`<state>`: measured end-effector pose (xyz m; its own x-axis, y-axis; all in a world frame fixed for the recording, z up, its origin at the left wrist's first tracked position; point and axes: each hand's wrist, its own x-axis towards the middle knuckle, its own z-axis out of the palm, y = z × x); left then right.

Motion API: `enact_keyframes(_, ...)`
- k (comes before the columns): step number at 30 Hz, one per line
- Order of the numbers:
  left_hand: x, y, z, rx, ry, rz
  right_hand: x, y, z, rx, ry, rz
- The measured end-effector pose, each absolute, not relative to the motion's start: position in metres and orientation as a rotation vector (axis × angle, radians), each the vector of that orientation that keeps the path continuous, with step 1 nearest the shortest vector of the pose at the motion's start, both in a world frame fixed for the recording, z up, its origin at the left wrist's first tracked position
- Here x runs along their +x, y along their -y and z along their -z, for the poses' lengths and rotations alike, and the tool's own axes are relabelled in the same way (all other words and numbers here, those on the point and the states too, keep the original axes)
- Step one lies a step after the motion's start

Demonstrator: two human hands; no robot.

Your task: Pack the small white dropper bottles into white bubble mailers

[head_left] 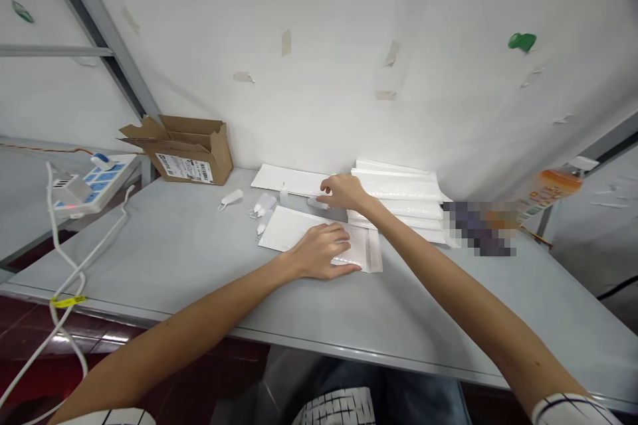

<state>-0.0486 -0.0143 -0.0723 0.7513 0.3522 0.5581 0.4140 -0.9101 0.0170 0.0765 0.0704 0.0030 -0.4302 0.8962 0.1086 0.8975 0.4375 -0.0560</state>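
Observation:
My left hand [323, 250] lies flat, fingers stretched out, on a white padded mailer [294, 229] in the middle of the grey table [174, 259]. Just beyond it my right hand [345, 191] has its fingers curled down around a small whitish object [316, 202] that I cannot make out. A stack of white padded mailers [399, 196] sits right of that hand against the wall. Several small white bottles [263, 204] lie left of the mailer, one [231, 198] apart further left.
An open cardboard box [182, 148] stands at the back left by the wall. A power strip [97, 182] with plugs and white cables [70, 272] sits at the far left. An orange bottle [551, 189] lies at the right. Another flat white mailer [286, 180] rests by the wall.

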Motion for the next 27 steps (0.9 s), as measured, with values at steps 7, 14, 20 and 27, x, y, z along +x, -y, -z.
enact_keyframes(7, -0.056, 0.005, 0.080, -2.949, 0.742, 0.767, 0.056, -0.081, 0.011, -1.677, 2.631, 0.070)
enact_keyframes(14, -0.055, -0.005, 0.083, -3.022, 0.816, 0.778, 0.135, -0.015, -0.016, -1.551, 2.088, -0.183)
enact_keyframes(20, -0.046, -0.006, 0.079, -3.007, 0.738, 0.703, 0.194, 0.053, 0.039, -1.723, 2.062, -0.388)
enact_keyframes(27, -0.045, -0.002, 0.080, -2.989, 0.809, 0.799, 0.197, 0.069, 0.048, -1.743, 2.042, -0.430)
